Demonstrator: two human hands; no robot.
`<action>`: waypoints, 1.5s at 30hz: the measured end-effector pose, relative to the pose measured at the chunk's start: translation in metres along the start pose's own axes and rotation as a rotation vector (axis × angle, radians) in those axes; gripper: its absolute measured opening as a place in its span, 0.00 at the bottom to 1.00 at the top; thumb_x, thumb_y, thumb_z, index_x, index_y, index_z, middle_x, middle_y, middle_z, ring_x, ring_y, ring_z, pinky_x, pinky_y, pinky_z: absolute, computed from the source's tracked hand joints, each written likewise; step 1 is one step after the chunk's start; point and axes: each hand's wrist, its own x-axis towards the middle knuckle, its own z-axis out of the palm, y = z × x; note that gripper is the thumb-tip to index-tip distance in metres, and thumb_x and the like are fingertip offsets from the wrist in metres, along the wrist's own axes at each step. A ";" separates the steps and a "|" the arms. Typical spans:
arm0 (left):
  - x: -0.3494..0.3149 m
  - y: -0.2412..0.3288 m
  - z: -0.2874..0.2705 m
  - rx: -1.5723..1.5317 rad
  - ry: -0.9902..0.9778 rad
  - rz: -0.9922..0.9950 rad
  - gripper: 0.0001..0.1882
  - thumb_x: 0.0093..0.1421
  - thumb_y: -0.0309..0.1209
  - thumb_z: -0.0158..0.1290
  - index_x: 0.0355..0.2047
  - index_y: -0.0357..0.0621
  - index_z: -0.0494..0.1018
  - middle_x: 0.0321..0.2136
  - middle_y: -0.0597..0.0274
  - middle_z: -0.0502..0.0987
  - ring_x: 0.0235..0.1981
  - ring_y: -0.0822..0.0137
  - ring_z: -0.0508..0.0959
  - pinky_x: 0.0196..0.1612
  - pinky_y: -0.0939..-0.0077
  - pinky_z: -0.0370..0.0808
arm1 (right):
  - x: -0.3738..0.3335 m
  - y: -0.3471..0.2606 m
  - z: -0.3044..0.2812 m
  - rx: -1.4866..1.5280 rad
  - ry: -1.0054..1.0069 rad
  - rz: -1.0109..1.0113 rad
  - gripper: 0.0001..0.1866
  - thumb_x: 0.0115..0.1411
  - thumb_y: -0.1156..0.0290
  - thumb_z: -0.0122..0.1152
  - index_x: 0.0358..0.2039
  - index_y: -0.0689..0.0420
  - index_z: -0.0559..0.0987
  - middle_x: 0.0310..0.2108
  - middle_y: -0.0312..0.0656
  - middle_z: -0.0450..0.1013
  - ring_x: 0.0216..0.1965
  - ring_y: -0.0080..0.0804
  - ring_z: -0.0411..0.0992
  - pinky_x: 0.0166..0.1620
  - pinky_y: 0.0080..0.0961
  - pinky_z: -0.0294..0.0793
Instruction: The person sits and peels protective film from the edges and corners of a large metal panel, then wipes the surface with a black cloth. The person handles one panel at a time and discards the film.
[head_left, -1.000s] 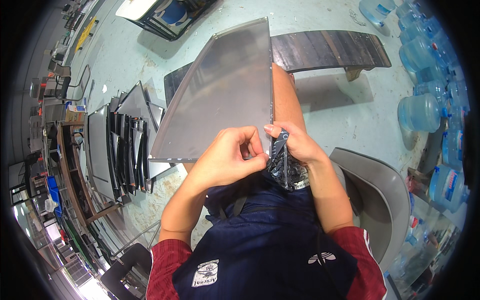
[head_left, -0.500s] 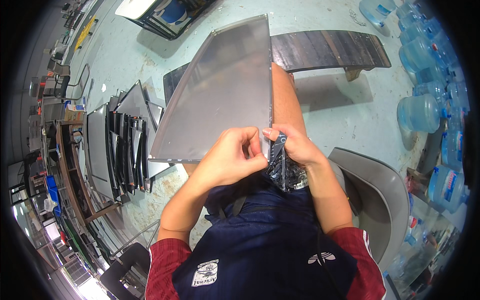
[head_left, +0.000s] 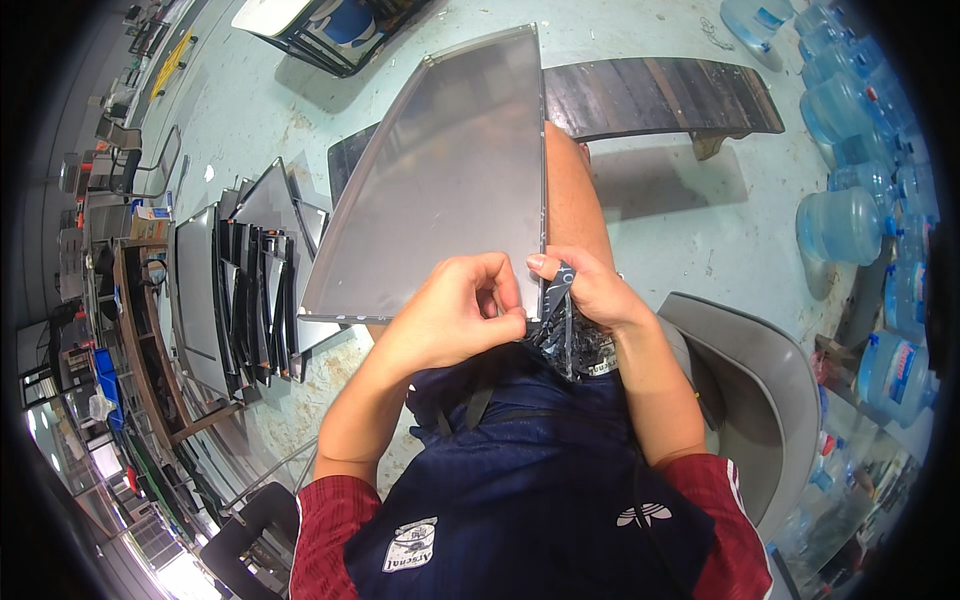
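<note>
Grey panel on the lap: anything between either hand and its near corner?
Nothing visible. Both the left hand and the right hand are already at the near corner of the grey panel, gripping the dark film there.

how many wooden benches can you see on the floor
2. One long dark wooden plank bench lies on the floor beyond the large grey flat panel. A second dark bench shows only as an end left of that panel; the rest is hidden.

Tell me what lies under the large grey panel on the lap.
Under the grey panel a bare leg shows along its right edge, above a dark plank; anything beneath its middle is covered.
</note>
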 end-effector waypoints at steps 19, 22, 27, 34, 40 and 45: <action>-0.022 0.015 0.005 0.218 0.139 0.192 0.11 0.53 0.24 0.69 0.38 0.35 0.84 0.31 0.57 0.85 0.35 0.67 0.83 0.38 0.70 0.80 | 0.000 0.000 0.000 -0.003 -0.006 -0.032 0.17 0.72 0.57 0.58 0.31 0.55 0.77 0.27 0.23 0.67 0.28 0.11 0.65 0.31 0.15 0.66; -0.025 0.015 0.009 0.394 0.215 0.272 0.09 0.53 0.25 0.70 0.34 0.37 0.84 0.29 0.56 0.84 0.33 0.63 0.83 0.38 0.69 0.79 | 0.001 -0.002 0.001 -0.028 0.020 -0.033 0.21 0.73 0.54 0.58 0.34 0.60 0.79 0.27 0.27 0.72 0.28 0.13 0.68 0.32 0.16 0.69; -0.026 0.009 0.012 0.294 0.287 0.286 0.05 0.55 0.24 0.68 0.31 0.37 0.84 0.28 0.56 0.84 0.33 0.62 0.82 0.39 0.69 0.78 | 0.001 -0.003 0.001 0.001 0.022 -0.014 0.21 0.72 0.53 0.59 0.33 0.60 0.79 0.26 0.27 0.71 0.28 0.13 0.68 0.31 0.17 0.68; -0.038 0.006 0.021 0.295 0.423 0.185 0.03 0.57 0.24 0.65 0.29 0.37 0.82 0.29 0.55 0.84 0.35 0.63 0.84 0.42 0.71 0.78 | 0.001 0.001 0.002 -0.010 0.027 0.006 0.19 0.72 0.54 0.59 0.33 0.58 0.78 0.26 0.25 0.69 0.27 0.12 0.66 0.30 0.17 0.67; -0.046 -0.014 -0.004 -0.105 0.470 0.172 0.06 0.71 0.26 0.54 0.39 0.35 0.73 0.33 0.52 0.84 0.43 0.62 0.84 0.50 0.67 0.80 | 0.001 0.005 -0.007 -0.006 0.054 0.048 0.18 0.71 0.58 0.60 0.43 0.63 0.80 0.32 0.28 0.73 0.32 0.14 0.69 0.36 0.15 0.69; -0.058 -0.043 -0.065 -0.488 0.645 0.214 0.09 0.76 0.34 0.45 0.43 0.41 0.66 0.22 0.66 0.70 0.20 0.71 0.77 0.30 0.68 0.84 | -0.001 0.008 -0.009 -0.094 0.164 0.035 0.22 0.68 0.56 0.63 0.47 0.65 0.79 0.34 0.31 0.74 0.34 0.17 0.70 0.38 0.17 0.70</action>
